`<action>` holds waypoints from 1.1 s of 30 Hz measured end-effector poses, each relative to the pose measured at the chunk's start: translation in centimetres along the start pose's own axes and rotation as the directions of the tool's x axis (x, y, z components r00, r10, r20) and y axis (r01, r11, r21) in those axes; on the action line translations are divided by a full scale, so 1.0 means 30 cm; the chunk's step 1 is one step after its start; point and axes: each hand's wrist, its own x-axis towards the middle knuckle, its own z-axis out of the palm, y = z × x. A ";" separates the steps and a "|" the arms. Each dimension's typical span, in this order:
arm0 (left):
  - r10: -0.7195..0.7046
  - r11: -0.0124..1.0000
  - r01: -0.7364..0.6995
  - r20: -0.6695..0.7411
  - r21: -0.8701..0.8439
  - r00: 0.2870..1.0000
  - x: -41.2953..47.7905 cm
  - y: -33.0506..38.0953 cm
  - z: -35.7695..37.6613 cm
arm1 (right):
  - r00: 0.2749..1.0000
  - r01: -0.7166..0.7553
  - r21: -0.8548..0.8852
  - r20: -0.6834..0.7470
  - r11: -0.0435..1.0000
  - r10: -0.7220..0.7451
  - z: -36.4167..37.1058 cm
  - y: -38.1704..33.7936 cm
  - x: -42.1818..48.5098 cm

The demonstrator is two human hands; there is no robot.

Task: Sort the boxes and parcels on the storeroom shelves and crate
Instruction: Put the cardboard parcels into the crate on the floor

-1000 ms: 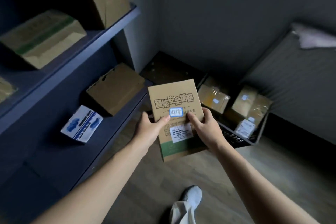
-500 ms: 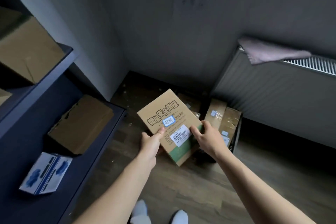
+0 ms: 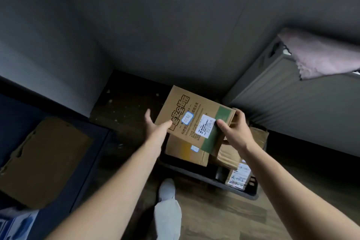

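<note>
A flat brown cardboard box (image 3: 194, 115) with bold printed characters, a green band and white labels hangs tilted above the black crate (image 3: 204, 180) on the floor. My right hand (image 3: 235, 132) pinches its green right end, thumb on the face and fingers behind. My left hand (image 3: 155, 126) sits at the box's near left corner; its thumb touches the face and its fingers point straight up beside the edge. Inside the crate lie another cardboard box (image 3: 185, 152), a brown paper parcel (image 3: 228, 157) and a labelled parcel (image 3: 239, 175).
A dark blue shelf (image 3: 93, 142) at the left carries a flat cardboard box (image 3: 44, 161) and a blue-and-white box (image 3: 13, 224). A radiator (image 3: 292, 99) with a pale cloth (image 3: 319, 56) stands right of the crate. My foot (image 3: 166, 189) is just before the crate.
The view swung right, away from the shelves and over the crate. The box turned clockwise and moved above the crate. My left fingers came out from behind it and straightened.
</note>
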 end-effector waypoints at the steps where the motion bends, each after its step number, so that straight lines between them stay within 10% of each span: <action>1: 0.030 0.993 -0.033 0.033 0.113 0.999 0.058 0.018 0.016 | 1.000 -0.003 0.000 0.004 1.000 0.003 0.003 0.001 0.056; 17: 0.044 0.822 -0.130 0.166 0.554 0.985 0.650 -0.208 0.330 | 1.000 -0.001 -0.380 0.027 0.925 0.012 0.180 0.278 0.677; 33: -0.134 0.571 -0.072 0.180 0.818 0.975 0.754 -0.318 0.385 | 0.971 -0.085 -0.769 0.080 0.634 0.227 0.265 0.382 0.763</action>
